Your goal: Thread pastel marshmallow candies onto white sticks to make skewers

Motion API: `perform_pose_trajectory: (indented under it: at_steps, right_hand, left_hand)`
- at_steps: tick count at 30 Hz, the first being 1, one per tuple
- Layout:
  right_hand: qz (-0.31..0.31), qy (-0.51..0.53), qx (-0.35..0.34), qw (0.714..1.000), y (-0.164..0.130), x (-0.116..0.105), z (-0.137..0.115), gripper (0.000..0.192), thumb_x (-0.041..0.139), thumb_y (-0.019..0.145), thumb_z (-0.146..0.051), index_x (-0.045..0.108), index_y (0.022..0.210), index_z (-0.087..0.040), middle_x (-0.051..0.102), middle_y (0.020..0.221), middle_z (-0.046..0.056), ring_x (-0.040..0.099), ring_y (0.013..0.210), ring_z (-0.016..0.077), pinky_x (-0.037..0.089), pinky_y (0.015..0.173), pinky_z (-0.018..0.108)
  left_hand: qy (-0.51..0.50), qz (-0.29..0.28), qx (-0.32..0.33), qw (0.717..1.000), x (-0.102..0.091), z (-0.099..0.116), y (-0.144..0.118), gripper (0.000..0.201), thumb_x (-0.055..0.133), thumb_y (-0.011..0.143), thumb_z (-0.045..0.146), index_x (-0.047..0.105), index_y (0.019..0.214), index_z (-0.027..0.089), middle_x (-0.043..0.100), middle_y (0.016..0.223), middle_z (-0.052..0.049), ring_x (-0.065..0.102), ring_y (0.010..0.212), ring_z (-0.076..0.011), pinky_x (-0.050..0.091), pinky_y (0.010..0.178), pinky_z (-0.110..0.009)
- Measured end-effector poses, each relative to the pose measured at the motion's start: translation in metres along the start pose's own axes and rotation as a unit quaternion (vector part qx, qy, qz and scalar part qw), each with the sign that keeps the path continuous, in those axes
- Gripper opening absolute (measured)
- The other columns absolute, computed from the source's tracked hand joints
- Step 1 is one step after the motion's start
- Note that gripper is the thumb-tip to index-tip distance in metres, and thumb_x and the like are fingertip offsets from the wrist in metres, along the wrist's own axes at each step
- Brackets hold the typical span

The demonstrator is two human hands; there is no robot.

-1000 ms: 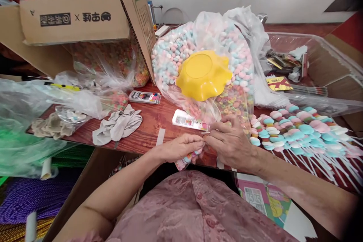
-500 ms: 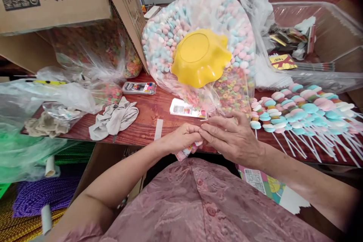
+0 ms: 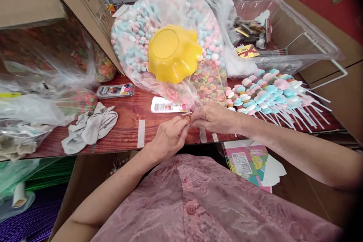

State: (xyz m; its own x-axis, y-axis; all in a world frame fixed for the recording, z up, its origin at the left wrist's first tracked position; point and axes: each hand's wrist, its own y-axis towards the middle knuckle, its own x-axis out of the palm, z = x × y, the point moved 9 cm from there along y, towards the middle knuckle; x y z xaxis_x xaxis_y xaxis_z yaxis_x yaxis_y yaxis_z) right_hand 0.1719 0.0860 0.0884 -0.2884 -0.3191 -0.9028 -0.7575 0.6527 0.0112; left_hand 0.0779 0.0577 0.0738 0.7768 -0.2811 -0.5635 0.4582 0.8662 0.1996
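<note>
My left hand (image 3: 171, 136) is closed, its thumb and fingertips meeting those of my right hand (image 3: 211, 117) above the table's front edge. The right fingers are pinched together as well. A small brownish-orange bit (image 3: 187, 118) shows between the two sets of fingertips; what it is, and what else they hold, is hidden. Just beyond the fingers lie a thin white stick end (image 3: 186, 113) and a stack of white printed packets (image 3: 161, 106). Behind them, an upturned yellow wavy-edged bowl (image 3: 172, 55) rests on a large clear bag of pastel marshmallows (image 3: 136, 34) and ring-shaped candies (image 3: 210, 81).
Marshmallow skewers (image 3: 269, 90) lie piled at right, sticks towards me. Behind them stands a clear plastic bin (image 3: 295, 26). A grey cloth (image 3: 90, 124), a flat packet (image 3: 115, 90) and a cardboard box (image 3: 82, 3) are at left. Purple cords (image 3: 34, 215) lie below the table.
The view has swung to the right. My right hand has gone from spread fingers to a pinch at the left fingertips. The colourful wrapper under my left hand is out of sight.
</note>
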Motion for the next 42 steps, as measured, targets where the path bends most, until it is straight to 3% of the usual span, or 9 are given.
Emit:
perform_pose_trajectory:
  at_steps: [3,5,8,12,16,24,32,36,42]
  right_hand:
    - [0.150,0.021,0.070,0.986,-0.028,-0.032,0.017,0.016,0.058,0.089,-0.027,0.073,0.088,-0.023,0.071,0.079,0.001,0.061,0.072,0.0154,0.039,0.065,0.028]
    - [0.255,0.027,0.126,0.958,-0.061,-0.041,0.027,0.016,0.059,0.089,-0.031,0.072,0.086,-0.021,0.070,0.078,0.002,0.061,0.072,0.0164,0.042,0.066,0.029]
    - [0.275,0.050,0.190,0.941,-0.092,-0.006,0.038,0.013,0.059,0.088,-0.027,0.069,0.081,-0.022,0.067,0.076,0.001,0.061,0.069,0.0156,0.044,0.063,0.028]
    - [0.287,-0.068,0.218,0.930,-0.096,0.041,0.036,0.018,0.054,0.090,-0.022,0.066,0.077,-0.019,0.066,0.082,0.006,0.061,0.079,0.0189,0.046,0.068,0.030]
    - [0.303,-0.053,0.198,0.931,-0.085,0.045,0.033,0.022,0.049,0.092,-0.017,0.064,0.075,-0.018,0.063,0.077,0.006,0.060,0.075,0.0179,0.047,0.067,0.030]
    - [0.344,0.053,0.092,0.933,-0.076,0.023,0.018,0.016,0.056,0.091,-0.019,0.071,0.090,-0.023,0.069,0.081,0.003,0.065,0.072,0.0152,0.053,0.066,0.029]
    - [0.429,0.153,0.169,0.874,-0.091,0.012,0.028,0.019,0.060,0.088,-0.015,0.072,0.098,-0.026,0.070,0.086,0.002,0.066,0.076,0.0166,0.053,0.066,0.032]
    - [0.468,0.199,0.163,0.845,-0.082,-0.002,0.013,0.026,0.058,0.088,-0.012,0.070,0.106,-0.027,0.065,0.085,0.001,0.062,0.072,0.0155,0.050,0.063,0.031]
    - [0.390,0.059,0.005,0.919,-0.025,0.001,-0.043,0.045,0.047,0.087,-0.002,0.062,0.123,-0.026,0.063,0.090,0.006,0.060,0.079,0.0166,0.050,0.065,0.032]
  left_hand:
    - [-0.120,0.069,-0.100,0.985,-0.014,-0.021,-0.005,0.015,0.060,0.083,0.028,0.067,0.074,0.017,0.059,0.067,-0.002,0.052,0.063,-0.0122,0.042,0.061,-0.024]
    - [-0.245,0.111,-0.205,0.941,-0.021,-0.042,-0.016,0.016,0.065,0.078,0.032,0.065,0.073,0.017,0.056,0.060,0.001,0.050,0.052,-0.0095,0.037,0.049,-0.020]
    - [-0.393,0.154,-0.292,0.858,-0.021,-0.061,-0.030,0.021,0.072,0.071,0.034,0.061,0.075,0.017,0.058,0.060,0.003,0.051,0.044,-0.0079,0.033,0.040,-0.018]
    - [-0.464,0.146,-0.311,0.816,-0.006,-0.067,-0.036,0.024,0.074,0.067,0.031,0.058,0.073,0.015,0.063,0.063,0.002,0.054,0.045,-0.0076,0.038,0.043,-0.018]
    - [-0.481,0.130,-0.324,0.804,0.009,-0.063,-0.037,0.023,0.074,0.069,0.030,0.057,0.073,0.015,0.063,0.065,0.002,0.056,0.047,-0.0078,0.041,0.045,-0.018]
    - [-0.495,0.155,-0.314,0.795,0.000,-0.073,-0.036,0.025,0.075,0.069,0.032,0.057,0.074,0.016,0.065,0.067,0.002,0.057,0.048,-0.0084,0.042,0.047,-0.019]
    - [-0.516,0.123,-0.336,0.779,0.008,-0.073,-0.038,0.025,0.075,0.068,0.034,0.059,0.074,0.016,0.064,0.064,0.002,0.056,0.045,-0.0083,0.038,0.040,-0.017]
    - [-0.502,0.072,-0.350,0.787,0.025,-0.066,-0.032,0.022,0.073,0.069,0.033,0.061,0.071,0.014,0.061,0.060,0.002,0.054,0.042,-0.0071,0.035,0.039,-0.017]
    - [-0.489,0.056,-0.315,0.812,0.034,-0.063,-0.019,0.021,0.069,0.071,0.033,0.062,0.067,0.014,0.054,0.054,0.004,0.047,0.041,-0.0039,0.035,0.040,-0.016]
